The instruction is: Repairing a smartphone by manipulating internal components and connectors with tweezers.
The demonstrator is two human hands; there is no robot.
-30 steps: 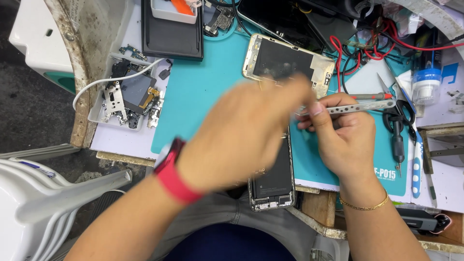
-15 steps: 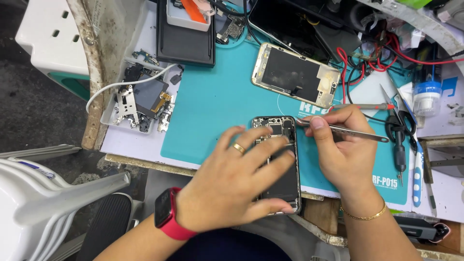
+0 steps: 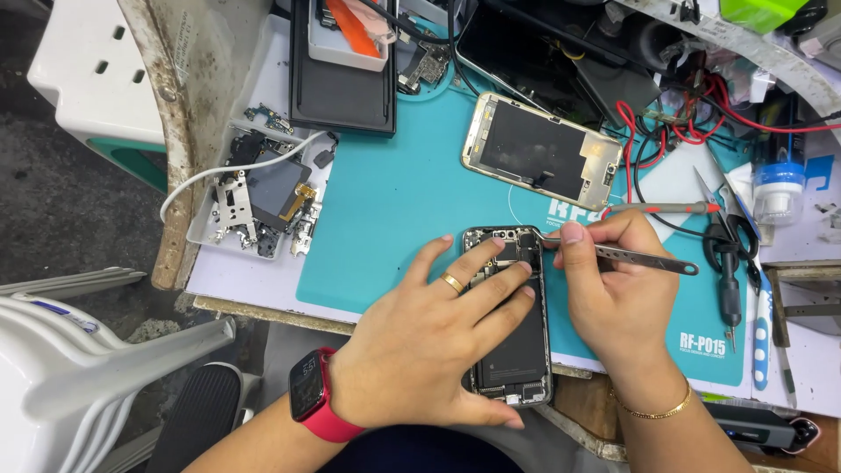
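My left hand [image 3: 420, 350] pins the opened phone [image 3: 512, 324] flat on the teal mat [image 3: 394, 210] of my cluttered bench [image 3: 236, 280], fingers spread, while my right hand [image 3: 618, 293] holds tweezers [image 3: 635, 257] in a closed grip.

The phone [image 3: 512, 324] lies flat and opened, back cover off, its dark battery and small boards bare, long axis running 12 to 6 o'clock over the mat's near edge. The tweezers [image 3: 644, 257], thin and steel, slant from 3 o'clock, tips at the phone's upper right corner
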